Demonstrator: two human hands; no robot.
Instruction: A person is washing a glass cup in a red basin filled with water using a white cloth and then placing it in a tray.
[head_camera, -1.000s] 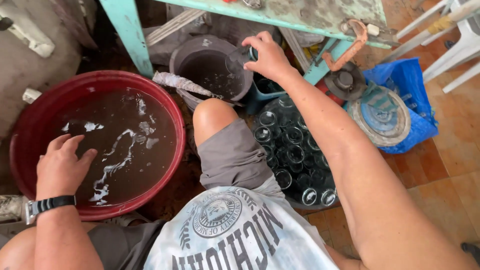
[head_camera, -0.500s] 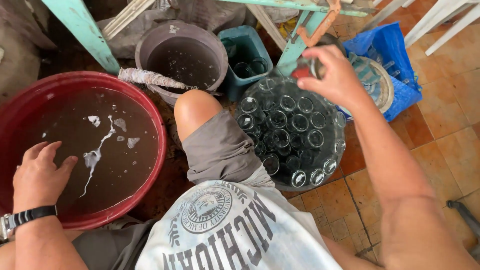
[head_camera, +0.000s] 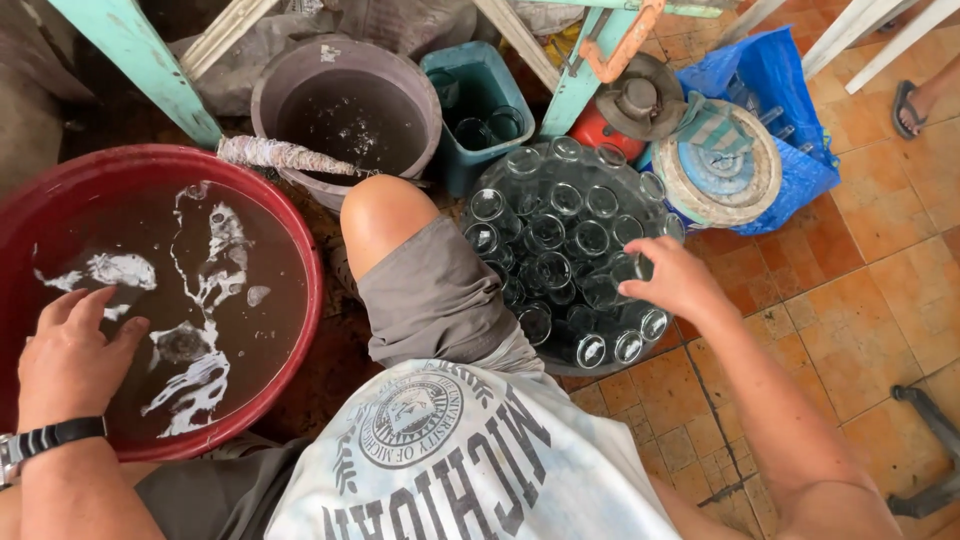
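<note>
Looking down from the head camera, the person sits low over wet work on a tiled floor (head_camera: 850, 300), one bare knee (head_camera: 385, 215) raised between two vessels. The right hand (head_camera: 675, 280) reaches over a round tray (head_camera: 560, 362) packed with clear drinking glasses (head_camera: 550, 235) standing mouth down; its grip is partly closed around one glass (head_camera: 628, 268) at the tray's right side, fingers curled about the rim — whether the glass is lifted or resting among the others cannot be told. The left hand (head_camera: 75, 350) lies with fingers spread and loose at the near edge of a large red basin (head_camera: 300, 250), the fingertips touching or just above the dark, foam-streaked water (head_camera: 200, 290); it holds nothing that shows. A dark watch (head_camera: 45, 440) bands that wrist. Beyond the knee stands a grey bucket (head_camera: 270, 85) of dark water, with a rag-wrapped stick (head_camera: 280, 155) lying between it and the red basin. Just beside the bucket, a teal crate (head_camera: 470, 70) holds a few more glasses. Right of the tray sits a round woven lid (head_camera: 715, 175) on a blue plastic bag (head_camera: 790, 100), and behind it a small red stove (head_camera: 600, 125). Pale green table legs (head_camera: 135, 60) cross the top of the view — another person's sandalled foot (head_camera: 915, 100) shows at the far right edge.
</note>
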